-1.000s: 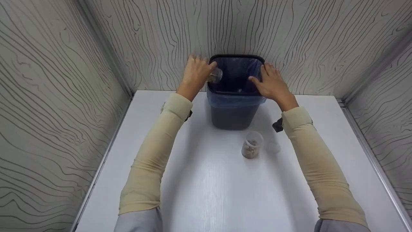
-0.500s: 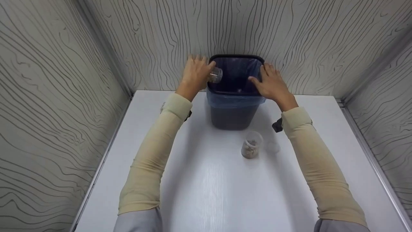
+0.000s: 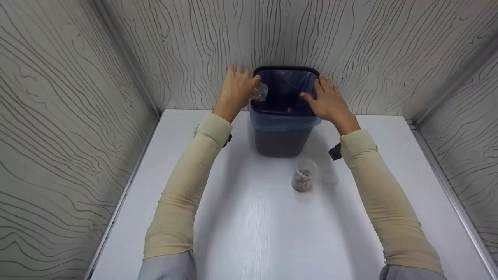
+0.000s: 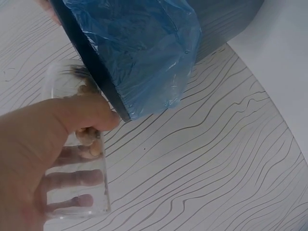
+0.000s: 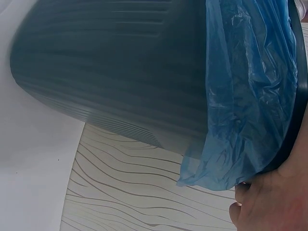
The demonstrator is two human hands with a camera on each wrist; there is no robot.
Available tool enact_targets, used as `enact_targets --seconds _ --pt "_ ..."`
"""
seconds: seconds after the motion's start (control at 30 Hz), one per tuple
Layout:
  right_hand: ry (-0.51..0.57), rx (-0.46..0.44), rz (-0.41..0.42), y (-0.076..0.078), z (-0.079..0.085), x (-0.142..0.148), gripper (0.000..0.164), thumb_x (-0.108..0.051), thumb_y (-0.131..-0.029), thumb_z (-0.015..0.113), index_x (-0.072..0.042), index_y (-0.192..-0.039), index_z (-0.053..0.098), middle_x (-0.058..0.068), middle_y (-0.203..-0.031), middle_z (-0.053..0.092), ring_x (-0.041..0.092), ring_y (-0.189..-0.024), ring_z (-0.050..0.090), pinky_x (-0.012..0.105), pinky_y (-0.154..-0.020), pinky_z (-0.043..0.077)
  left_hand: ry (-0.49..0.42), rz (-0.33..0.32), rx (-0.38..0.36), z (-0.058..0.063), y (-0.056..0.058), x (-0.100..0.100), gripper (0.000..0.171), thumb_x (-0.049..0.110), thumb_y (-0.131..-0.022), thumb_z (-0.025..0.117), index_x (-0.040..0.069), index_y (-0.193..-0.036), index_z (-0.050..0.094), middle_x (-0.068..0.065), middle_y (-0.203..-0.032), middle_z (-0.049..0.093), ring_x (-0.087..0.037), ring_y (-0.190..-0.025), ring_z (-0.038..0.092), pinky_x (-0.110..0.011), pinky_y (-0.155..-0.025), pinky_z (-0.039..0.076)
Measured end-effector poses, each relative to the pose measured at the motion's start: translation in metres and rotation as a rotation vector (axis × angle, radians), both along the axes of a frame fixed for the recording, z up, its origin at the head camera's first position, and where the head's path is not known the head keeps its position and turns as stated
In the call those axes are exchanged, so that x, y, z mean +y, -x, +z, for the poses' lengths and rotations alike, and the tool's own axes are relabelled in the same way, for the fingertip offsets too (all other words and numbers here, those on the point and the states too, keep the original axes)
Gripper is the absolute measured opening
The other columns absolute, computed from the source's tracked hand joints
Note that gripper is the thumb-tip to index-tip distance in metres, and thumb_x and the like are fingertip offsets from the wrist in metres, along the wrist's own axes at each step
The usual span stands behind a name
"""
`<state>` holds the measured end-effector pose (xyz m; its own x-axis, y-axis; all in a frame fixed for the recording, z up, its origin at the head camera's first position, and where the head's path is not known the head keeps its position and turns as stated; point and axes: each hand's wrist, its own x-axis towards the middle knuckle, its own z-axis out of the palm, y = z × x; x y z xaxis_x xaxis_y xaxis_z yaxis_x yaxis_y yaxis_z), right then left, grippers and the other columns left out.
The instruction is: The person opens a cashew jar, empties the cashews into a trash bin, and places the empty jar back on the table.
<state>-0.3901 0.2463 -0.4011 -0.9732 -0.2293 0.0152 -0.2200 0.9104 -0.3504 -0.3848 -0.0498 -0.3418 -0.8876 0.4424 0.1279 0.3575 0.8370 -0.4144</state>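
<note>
My left hand (image 3: 236, 90) grips a clear cylindrical jar (image 3: 259, 92) at the left rim of the trash bin (image 3: 282, 142). The jar is tipped, its mouth over the bin's inside. Seen from the left wrist, small brown lumps (image 4: 87, 136) lie along the jar's wall; their kind is unclear. A blue liner bag (image 4: 144, 53) folds over the bin's dark rim (image 4: 91, 62). On the opposite side my right hand (image 3: 330, 100) holds the rim, thumb toward the inside and fingertips (image 5: 234, 211) curled along the outside. The bin's floor is too dark to make out.
On the white table (image 3: 253, 233), in front of the bin, stands a clear plastic cup (image 3: 303, 181) part-filled with small pale and brown pieces. Beside it lies a round clear lid (image 3: 330, 178). Wood-grain patterned panels (image 3: 194, 46) close in the back and sides.
The jar in my left hand has turned slightly, its mouth pointing a little differently over the bin. My right hand, the bin, the cup and the lid have stayed in place.
</note>
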Motion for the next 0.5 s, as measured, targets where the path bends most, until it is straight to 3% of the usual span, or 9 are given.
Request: enact_targets --seconds 0.5 --pt "0.007 0.002 0.001 -0.0010 -0.0007 0.0001 0.092 -0.065 -0.111 0.026 0.004 -0.168 0.006 0.026 -0.178 -0.002 0.043 -0.166 -0.005 0.057 -0.133 -0.003 -0.004 -0.004 0.016 0.0013 -0.0001 -0.0005 0.056 0.024 -0.100 0.073 0.023 -0.152 0.053 -0.013 -0.150 0.062 -0.038 -0.141 0.055 -0.056 -0.123 0.039"
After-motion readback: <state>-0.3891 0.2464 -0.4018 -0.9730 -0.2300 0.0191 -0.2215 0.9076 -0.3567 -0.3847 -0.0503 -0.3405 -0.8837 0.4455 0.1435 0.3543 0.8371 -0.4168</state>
